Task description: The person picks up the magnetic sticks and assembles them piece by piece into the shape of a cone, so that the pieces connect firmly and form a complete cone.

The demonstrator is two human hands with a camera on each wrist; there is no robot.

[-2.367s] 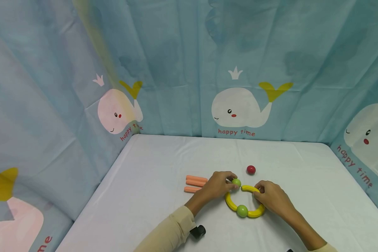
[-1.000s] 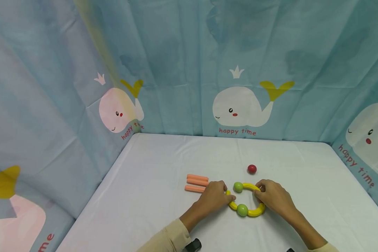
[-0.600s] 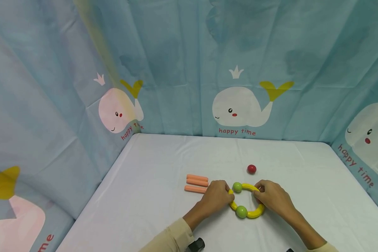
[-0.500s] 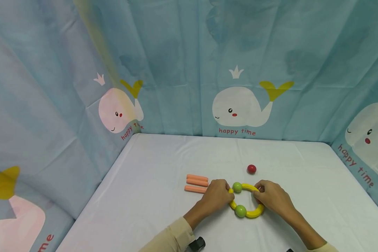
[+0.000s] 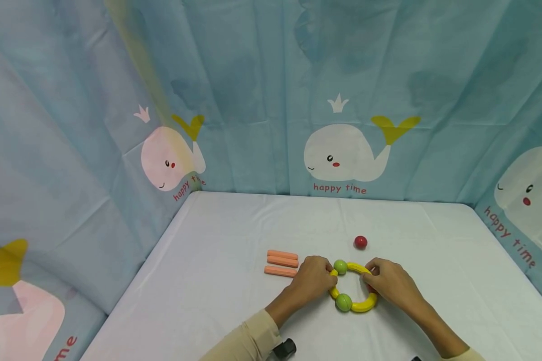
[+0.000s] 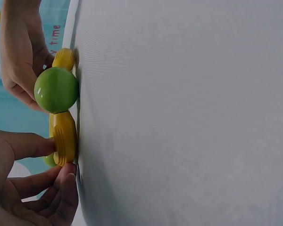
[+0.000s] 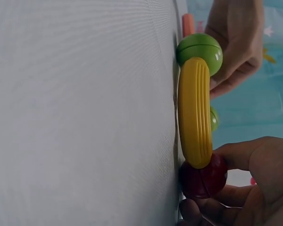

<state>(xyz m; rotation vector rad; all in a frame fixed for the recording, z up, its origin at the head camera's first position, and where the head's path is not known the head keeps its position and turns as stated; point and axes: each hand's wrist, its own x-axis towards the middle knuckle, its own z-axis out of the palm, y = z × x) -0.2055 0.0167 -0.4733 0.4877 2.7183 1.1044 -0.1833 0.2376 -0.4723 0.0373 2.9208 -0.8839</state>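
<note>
A ring of yellow curved rods and balls lies on the white table. My left hand pinches the left yellow curved rod between thumb and fingers. That rod's ends meet the upper green ball and the lower green ball. On the ring's right side, my right hand grips a red ball, mostly hidden by the fingers in the head view. From this ball a front yellow rod runs to the lower green ball, and a back yellow rod reaches the upper one.
Beyond the ring sits a loose red ball. Orange sticks lie left of the ring, beside my left hand. A blue whale-print curtain stands behind the white table and along its sides.
My left hand has let go of the upper green ball and taken hold of the left yellow rod, drawing it rightward. The gap at the upper green ball has closed. My right hand stays nearly still.
</note>
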